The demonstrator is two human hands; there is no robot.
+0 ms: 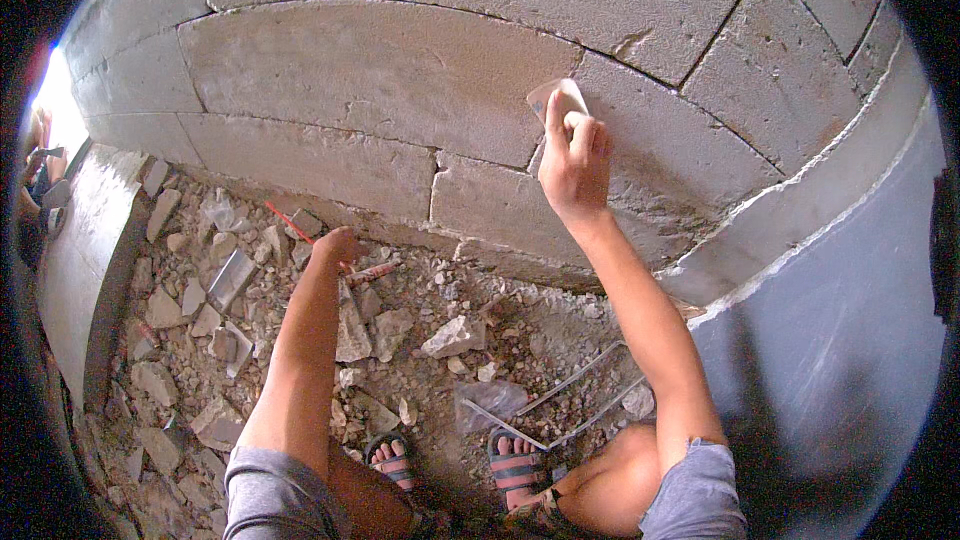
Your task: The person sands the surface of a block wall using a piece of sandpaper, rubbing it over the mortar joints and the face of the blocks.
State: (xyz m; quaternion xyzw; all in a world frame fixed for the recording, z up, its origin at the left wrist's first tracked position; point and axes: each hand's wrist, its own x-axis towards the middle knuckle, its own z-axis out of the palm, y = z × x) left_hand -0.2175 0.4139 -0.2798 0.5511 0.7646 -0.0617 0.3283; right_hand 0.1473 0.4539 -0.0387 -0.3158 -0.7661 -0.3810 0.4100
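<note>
My right hand (pixel 577 162) is raised to the grey block wall (pixel 390 60). It grips a small, flat, whitish piece with rounded corners (pixel 541 96), like a card or scraper, held at the wall near a joint between blocks. Its index finger lies stretched along the piece and the other fingers are curled. Low at the foot of the wall, my left hand (pixel 338 244) is closed. A thin red stick (pixel 288 222) juts out of it to the upper left, with a short reddish end below the fist. Its fingers are partly hidden.
Broken masonry (pixel 160 380) and stones cover the ground around my sandalled feet (pixel 515 465). A bent pale metal strip (pixel 570 430) and clear plastic (pixel 490 405) lie there. A grey-blue panel (pixel 850 340) stands at right, a pale slab (pixel 90 210) at left. Another person (pixel 45 175) shows far left.
</note>
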